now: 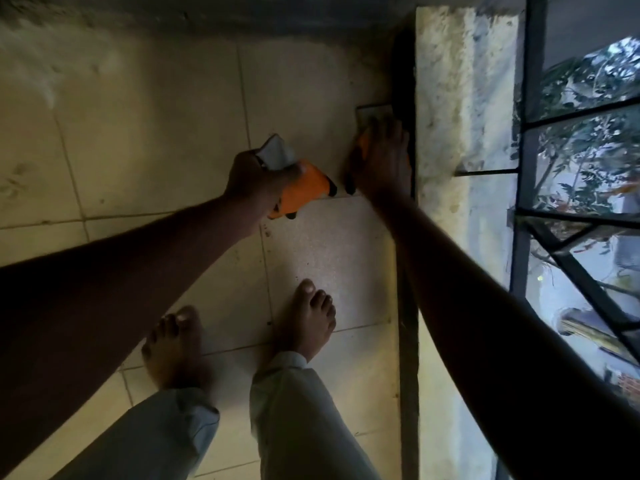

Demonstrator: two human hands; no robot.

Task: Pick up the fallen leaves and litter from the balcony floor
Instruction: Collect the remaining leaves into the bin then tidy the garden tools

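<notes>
Arms reach down: L hand point(258, 178) grips orange litter point(301, 194), long axis toward R hand point(382, 164), whose grip's unclear.

Dim, soft-focus view; daylight enters through the right-hand grille point(568, 188), arms shadowed.

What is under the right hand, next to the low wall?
An orange object shows at the right hand's edge, a flat grey piece ahead of it. The hand covers the rest.
</notes>
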